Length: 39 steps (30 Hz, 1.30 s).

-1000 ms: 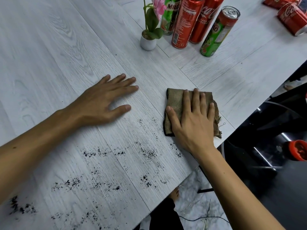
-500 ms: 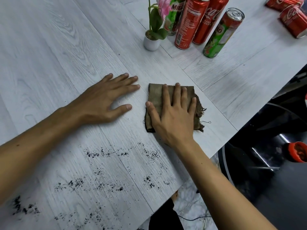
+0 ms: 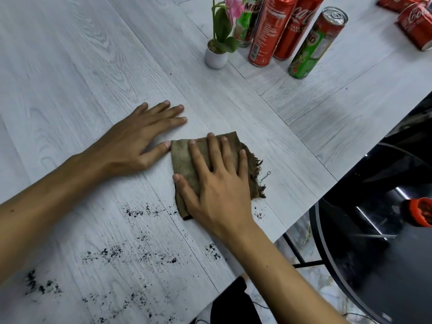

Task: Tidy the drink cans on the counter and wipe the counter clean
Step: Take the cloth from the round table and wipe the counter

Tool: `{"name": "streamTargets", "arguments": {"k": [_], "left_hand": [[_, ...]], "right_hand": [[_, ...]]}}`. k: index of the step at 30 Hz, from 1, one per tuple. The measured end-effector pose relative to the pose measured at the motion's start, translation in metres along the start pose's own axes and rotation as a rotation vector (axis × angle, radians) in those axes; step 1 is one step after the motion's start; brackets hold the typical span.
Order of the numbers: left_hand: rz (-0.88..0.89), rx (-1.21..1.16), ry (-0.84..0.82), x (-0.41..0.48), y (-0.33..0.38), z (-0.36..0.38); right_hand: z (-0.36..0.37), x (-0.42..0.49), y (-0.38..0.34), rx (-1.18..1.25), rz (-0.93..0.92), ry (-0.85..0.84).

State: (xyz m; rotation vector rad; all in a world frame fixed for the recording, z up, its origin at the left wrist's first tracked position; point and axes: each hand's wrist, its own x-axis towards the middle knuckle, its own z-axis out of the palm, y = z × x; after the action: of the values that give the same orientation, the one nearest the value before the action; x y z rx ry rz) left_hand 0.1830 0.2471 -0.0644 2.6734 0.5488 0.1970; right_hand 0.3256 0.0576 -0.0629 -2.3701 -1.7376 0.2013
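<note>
A folded brown cloth (image 3: 184, 157) lies on the pale wood-grain counter (image 3: 70, 78). My right hand (image 3: 217, 183) presses flat on the cloth, fingers spread. My left hand (image 3: 138, 141) rests flat on the counter just left of it, thumb tip touching the cloth's edge. Black crumbs (image 3: 131, 253) are scattered over the near part of the counter. Upright cans stand at the back: a red can (image 3: 268, 31), a second red can (image 3: 294, 29), a green and red can (image 3: 315, 43), and a green can (image 3: 245, 22) behind the plant. Two red cans (image 3: 416, 26) lie on their sides at the far right.
A small white pot with a pink flower (image 3: 216, 54) stands just left of the upright cans. The counter's edge runs diagonally at the right. Beyond it are a black round table (image 3: 374, 253) and a red object (image 3: 420, 211).
My right hand slid the cloth leftward across the counter until it reached the left thumb. The left hand stayed flat in place.
</note>
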Motion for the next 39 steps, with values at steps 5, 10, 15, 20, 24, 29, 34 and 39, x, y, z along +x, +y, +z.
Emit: {"name": "streamTargets", "arguments": {"k": [5, 10, 15, 20, 24, 29, 34, 39], "left_hand": [[-0.009, -0.002, -0.004, -0.008, -0.001, 0.001], [-0.021, 0.007, -0.005, -0.012, 0.001, 0.0], [-0.018, 0.024, -0.028, -0.014, -0.002, 0.002], [-0.011, 0.041, -0.044, -0.014, -0.005, 0.002], [-0.014, 0.058, -0.044, -0.016, -0.006, 0.0], [-0.025, 0.06, -0.033, -0.02, -0.01, -0.002], [-0.041, 0.056, -0.015, -0.028, -0.016, -0.005], [-0.047, 0.048, -0.002, -0.032, -0.017, -0.006]], "right_hand": [[0.005, -0.032, -0.005, -0.007, -0.042, -0.018], [0.003, -0.066, -0.002, -0.002, -0.009, -0.022], [0.001, -0.1, 0.013, 0.013, 0.092, 0.009], [-0.007, -0.103, 0.037, 0.016, 0.269, 0.045], [-0.011, -0.077, 0.056, 0.025, 0.359, 0.055], [-0.008, -0.034, 0.063, 0.048, 0.377, 0.063], [-0.002, -0.005, 0.045, 0.059, 0.33, 0.072], [0.003, 0.01, 0.023, 0.056, 0.272, 0.069]]}}
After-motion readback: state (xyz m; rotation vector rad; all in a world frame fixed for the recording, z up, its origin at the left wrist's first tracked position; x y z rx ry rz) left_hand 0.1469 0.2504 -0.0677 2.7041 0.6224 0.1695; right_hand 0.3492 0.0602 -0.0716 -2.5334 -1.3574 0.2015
